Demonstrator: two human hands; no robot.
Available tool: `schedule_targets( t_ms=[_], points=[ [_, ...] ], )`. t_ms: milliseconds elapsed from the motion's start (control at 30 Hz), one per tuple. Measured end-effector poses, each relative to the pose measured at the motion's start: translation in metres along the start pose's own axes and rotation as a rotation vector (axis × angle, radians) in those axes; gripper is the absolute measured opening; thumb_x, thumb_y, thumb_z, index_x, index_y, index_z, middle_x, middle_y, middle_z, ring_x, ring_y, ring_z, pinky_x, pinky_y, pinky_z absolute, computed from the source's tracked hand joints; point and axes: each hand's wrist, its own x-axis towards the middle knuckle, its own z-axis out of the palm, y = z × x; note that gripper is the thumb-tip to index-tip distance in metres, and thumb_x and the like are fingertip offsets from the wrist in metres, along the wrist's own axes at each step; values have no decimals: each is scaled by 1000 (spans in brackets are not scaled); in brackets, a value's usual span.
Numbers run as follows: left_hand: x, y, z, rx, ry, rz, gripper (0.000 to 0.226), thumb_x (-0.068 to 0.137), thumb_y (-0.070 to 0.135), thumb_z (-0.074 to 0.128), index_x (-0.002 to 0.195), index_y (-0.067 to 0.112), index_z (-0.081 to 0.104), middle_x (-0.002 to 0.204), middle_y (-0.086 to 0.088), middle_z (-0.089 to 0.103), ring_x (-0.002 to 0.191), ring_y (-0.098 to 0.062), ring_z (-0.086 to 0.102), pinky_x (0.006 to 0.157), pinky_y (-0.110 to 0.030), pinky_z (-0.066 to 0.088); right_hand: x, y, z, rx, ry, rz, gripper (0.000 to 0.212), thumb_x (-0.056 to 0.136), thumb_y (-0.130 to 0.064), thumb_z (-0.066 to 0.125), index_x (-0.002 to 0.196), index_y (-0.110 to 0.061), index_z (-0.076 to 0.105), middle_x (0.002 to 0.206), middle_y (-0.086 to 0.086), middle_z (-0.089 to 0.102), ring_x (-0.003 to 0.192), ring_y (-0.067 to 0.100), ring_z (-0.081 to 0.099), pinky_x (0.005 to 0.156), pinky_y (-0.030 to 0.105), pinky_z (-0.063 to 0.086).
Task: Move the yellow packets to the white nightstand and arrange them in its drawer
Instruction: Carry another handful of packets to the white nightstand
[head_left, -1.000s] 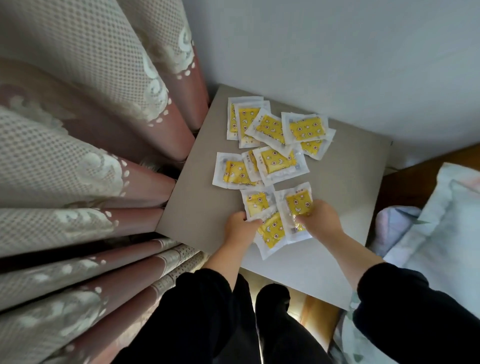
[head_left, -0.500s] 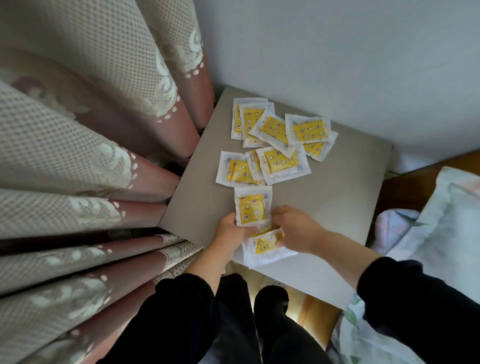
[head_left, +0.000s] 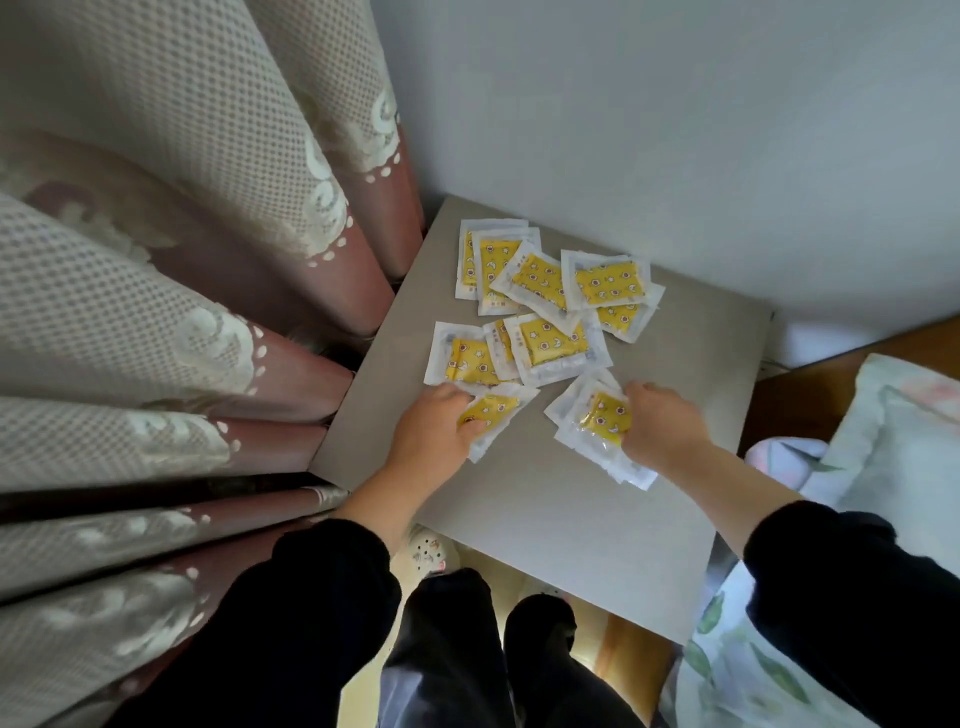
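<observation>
While most flat yellow plastic packets lie loose on the white nightstand top, left hand pinches one, right hand grips several — drawer stage seemingly ahead.

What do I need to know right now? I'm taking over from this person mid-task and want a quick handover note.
Left hand: grips a single packet at the near-left edge of the pile.
Right hand: grips a small stack of packets.
Loose packets: roughly eight, overlapping, spread across the back of the nightstand top.
Done: every packet in view has reached the nightstand, and gathering has begun.
Left: collect the loose ones, open the drawer (not in view) and arrange them all inside.
</observation>
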Motion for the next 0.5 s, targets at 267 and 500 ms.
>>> schedule_targets(
  t_ms=[267, 500],
  points=[
    [71, -1, -15, 379, -144, 109, 46, 90, 26, 63, 131, 9, 53, 160, -9, 8, 148, -25, 4, 119, -40, 8, 23, 5, 5, 390, -196, 118, 50, 80, -22, 67, 120, -7, 41, 123, 14, 49, 112, 31, 53, 86, 33, 44],
    [74, 0, -5, 433, -220, 81, 49, 89, 29, 62, 134, 13, 50, 156, -7, 21, 141, -26, 21, 112, -38, 28, 14, -5, 12, 364, -123, 154, 74, 72, -41, 78, 123, -5, 39, 123, 12, 46, 115, 29, 48, 89, 34, 42]
  ],
)
